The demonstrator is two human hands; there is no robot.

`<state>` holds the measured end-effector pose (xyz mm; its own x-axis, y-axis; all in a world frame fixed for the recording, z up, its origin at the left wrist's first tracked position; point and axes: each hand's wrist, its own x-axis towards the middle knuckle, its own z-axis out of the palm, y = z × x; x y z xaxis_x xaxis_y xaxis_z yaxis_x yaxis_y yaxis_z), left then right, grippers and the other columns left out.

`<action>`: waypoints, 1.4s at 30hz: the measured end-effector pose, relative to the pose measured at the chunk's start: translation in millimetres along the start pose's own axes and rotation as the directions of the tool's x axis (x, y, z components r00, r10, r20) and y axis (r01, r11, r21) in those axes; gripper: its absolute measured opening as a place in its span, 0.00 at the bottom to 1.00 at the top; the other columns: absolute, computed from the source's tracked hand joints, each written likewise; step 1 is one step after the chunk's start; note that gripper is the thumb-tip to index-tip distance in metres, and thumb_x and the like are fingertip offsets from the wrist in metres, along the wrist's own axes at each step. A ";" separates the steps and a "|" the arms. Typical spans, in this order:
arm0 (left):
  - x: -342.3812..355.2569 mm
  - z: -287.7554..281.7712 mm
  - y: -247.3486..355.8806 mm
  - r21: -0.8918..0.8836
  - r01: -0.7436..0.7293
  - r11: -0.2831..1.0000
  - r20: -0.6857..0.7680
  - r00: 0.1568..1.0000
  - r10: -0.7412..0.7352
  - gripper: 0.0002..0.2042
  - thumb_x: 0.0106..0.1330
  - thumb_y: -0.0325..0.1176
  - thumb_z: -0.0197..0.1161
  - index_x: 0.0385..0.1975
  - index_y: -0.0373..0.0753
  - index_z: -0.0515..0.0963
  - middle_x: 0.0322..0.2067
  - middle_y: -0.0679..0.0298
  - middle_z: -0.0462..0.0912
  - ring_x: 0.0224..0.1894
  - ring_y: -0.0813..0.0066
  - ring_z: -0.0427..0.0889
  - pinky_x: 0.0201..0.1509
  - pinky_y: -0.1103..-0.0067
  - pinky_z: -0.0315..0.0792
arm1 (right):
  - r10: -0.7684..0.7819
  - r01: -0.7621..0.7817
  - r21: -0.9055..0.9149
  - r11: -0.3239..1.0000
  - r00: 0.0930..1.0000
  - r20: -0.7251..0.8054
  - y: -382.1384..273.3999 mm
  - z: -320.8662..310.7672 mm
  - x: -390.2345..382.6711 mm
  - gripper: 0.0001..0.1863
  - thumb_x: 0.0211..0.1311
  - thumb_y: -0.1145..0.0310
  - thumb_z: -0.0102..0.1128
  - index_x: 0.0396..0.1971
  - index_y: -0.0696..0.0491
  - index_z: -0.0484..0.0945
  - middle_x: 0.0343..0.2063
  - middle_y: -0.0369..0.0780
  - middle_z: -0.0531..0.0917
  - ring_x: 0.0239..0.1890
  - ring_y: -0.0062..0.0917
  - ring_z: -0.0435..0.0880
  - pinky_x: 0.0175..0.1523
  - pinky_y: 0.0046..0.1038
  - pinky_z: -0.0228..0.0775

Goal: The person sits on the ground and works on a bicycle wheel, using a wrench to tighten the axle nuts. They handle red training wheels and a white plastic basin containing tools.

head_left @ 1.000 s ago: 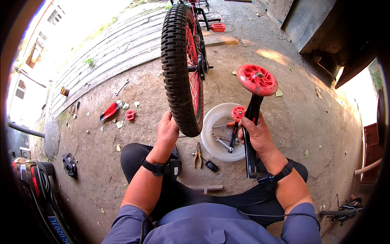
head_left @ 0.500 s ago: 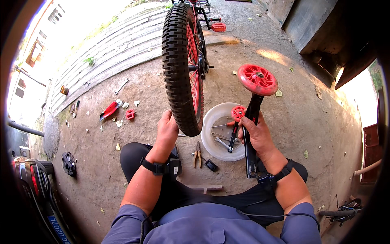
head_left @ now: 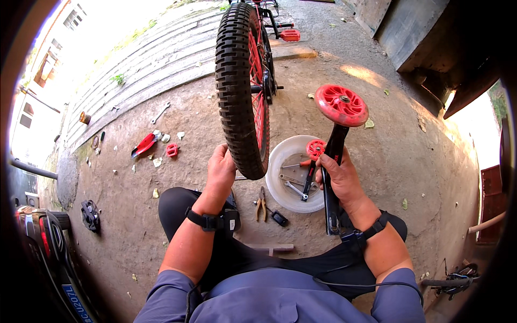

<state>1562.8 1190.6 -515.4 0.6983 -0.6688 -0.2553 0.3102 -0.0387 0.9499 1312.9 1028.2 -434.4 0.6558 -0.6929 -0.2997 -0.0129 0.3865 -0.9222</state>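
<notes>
My right hand (head_left: 340, 177) is wrapped round the black metal arm of a training wheel (head_left: 341, 105), held upright with its red wheel at the top. A bicycle wheel (head_left: 237, 86) with a knobbly black tyre and red spokes stands in front of me. At its lower left side my left hand (head_left: 221, 168) grips the tyre, its fingertips partly hidden behind the rubber. Beyond my right hand a white basin (head_left: 277, 185) sits on the ground. In it lie a second training wheel (head_left: 316, 148) and several tools, among them a wrench (head_left: 296, 190).
Pliers (head_left: 261, 205) and a small black device (head_left: 279, 218) lie by the basin. To the left are a red pedal (head_left: 172, 150), a red and black piece (head_left: 144, 145), a wrench (head_left: 160, 114) and a black part (head_left: 90, 216). A car (head_left: 51, 253) stands at the far left.
</notes>
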 end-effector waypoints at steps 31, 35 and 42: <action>-51.5 28.3 102.4 0.503 -0.688 0.523 -0.071 0.571 0.818 0.17 0.78 0.36 0.44 0.55 0.32 0.73 0.52 0.54 0.77 0.55 0.68 0.74 0.60 0.72 0.67 | -0.179 0.246 -0.292 0.924 0.955 0.238 11.1 -2.1 -5.1 0.16 0.59 0.79 0.63 0.47 0.54 0.74 0.37 0.36 0.81 0.34 0.16 0.82 0.41 0.21 0.77; -71.3 57.0 127.2 0.404 -0.909 0.107 0.170 0.190 0.967 0.28 0.76 0.53 0.45 0.60 0.32 0.68 0.58 0.47 0.71 0.62 0.51 0.71 0.66 0.60 0.64 | -0.279 0.323 -0.075 0.943 0.895 0.347 -3.4 33.3 -19.9 0.25 0.53 0.83 0.65 0.53 0.55 0.75 0.45 0.36 0.81 0.46 0.20 0.81 0.52 0.25 0.75; -67.5 77.8 129.1 0.251 -0.968 0.007 0.360 0.100 0.928 0.40 0.68 0.66 0.49 0.62 0.32 0.66 0.58 0.43 0.71 0.66 0.44 0.67 0.70 0.51 0.59 | -0.159 0.303 -0.180 0.936 0.819 0.551 26.9 27.9 -28.4 0.34 0.48 0.68 0.71 0.59 0.56 0.72 0.54 0.41 0.79 0.57 0.27 0.76 0.64 0.32 0.66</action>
<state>1505.5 1173.0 -361.4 0.1254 -0.3699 0.9206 -0.8359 0.4604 0.2989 1315.0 1075.2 -443.9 0.9553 -0.2936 0.0363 0.0507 0.0416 -0.9978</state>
